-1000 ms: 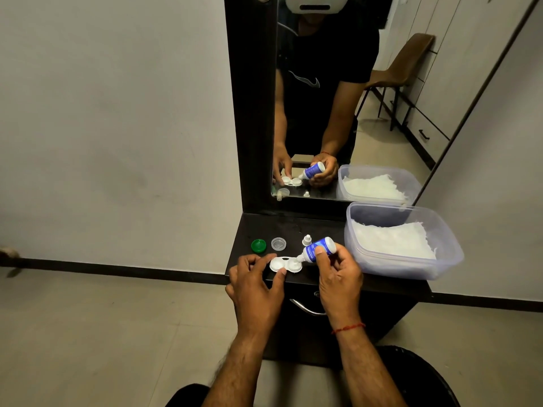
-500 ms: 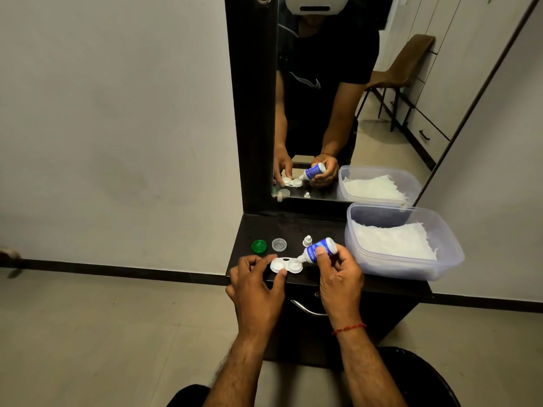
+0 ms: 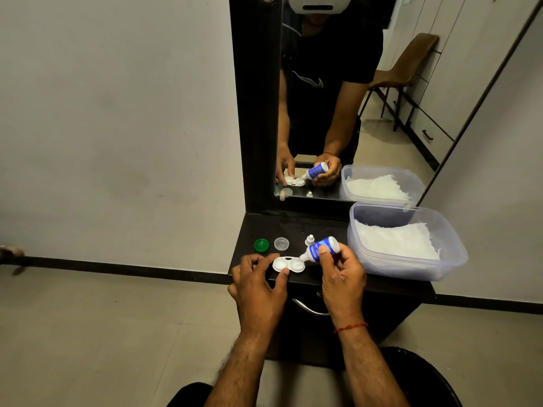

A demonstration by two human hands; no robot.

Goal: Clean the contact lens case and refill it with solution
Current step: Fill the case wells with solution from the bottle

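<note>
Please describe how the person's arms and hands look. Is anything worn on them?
Both arms are bare to the frame edge, with no gloves, and no rings or watch that I can see. The left hand and left forearm wear nothing; some hair shows along the forearm. The right hand has a thin red thread round its wrist. The mirror shows a black short-sleeved T-shirt.
</note>
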